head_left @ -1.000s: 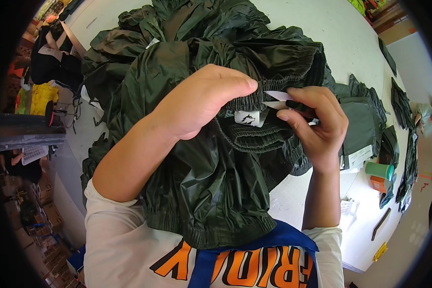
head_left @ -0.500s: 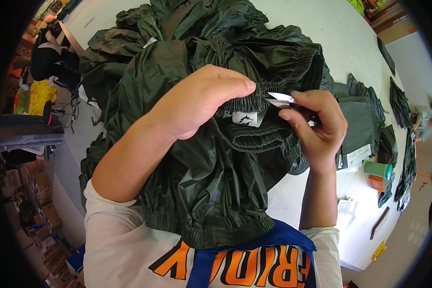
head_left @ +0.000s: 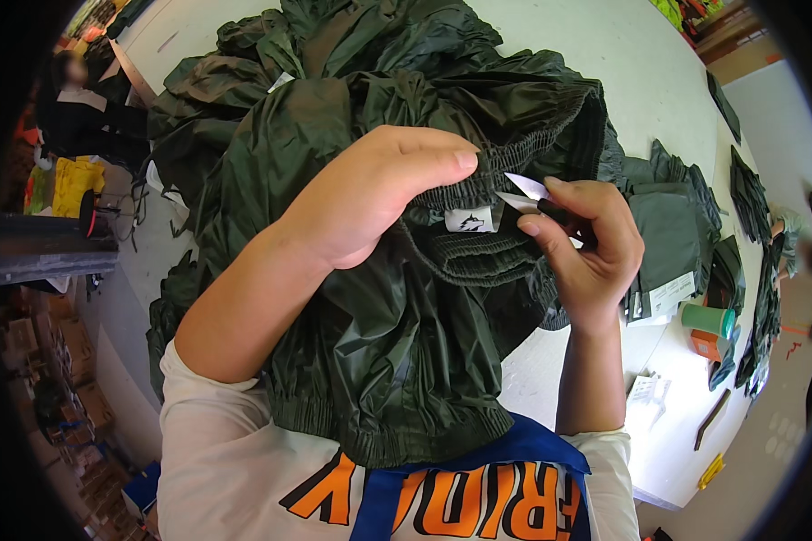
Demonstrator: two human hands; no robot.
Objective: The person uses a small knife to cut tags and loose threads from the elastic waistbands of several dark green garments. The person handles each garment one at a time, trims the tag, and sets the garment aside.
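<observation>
A dark green garment of thin shiny cloth [head_left: 397,334] with gathered elastic edges lies bunched before me, its lower edge against my front. My left hand [head_left: 370,194] pinches its elastic waistband [head_left: 456,193], thumb on top and the other fingers hidden beneath the cloth. A white label with a dark animal mark [head_left: 472,220] hangs inside the band. Small thread snips [head_left: 525,195] are gripped in my right hand [head_left: 595,239], with their two pointed blades spread apart close to the waistband, just right of my left thumb.
More dark green garments [head_left: 352,36] are heaped beyond on the white table [head_left: 622,81]. Folded ones [head_left: 668,225] lie at the right, near a green cylinder [head_left: 708,318] and an orange box [head_left: 705,344]. Another person [head_left: 86,113] is at the far left; cardboard boxes [head_left: 77,347] stand below.
The snips and my right hand have shifted slightly down and left, and the blades stand wider apart. My left hand keeps its hold. The person at far left has straightened up.
</observation>
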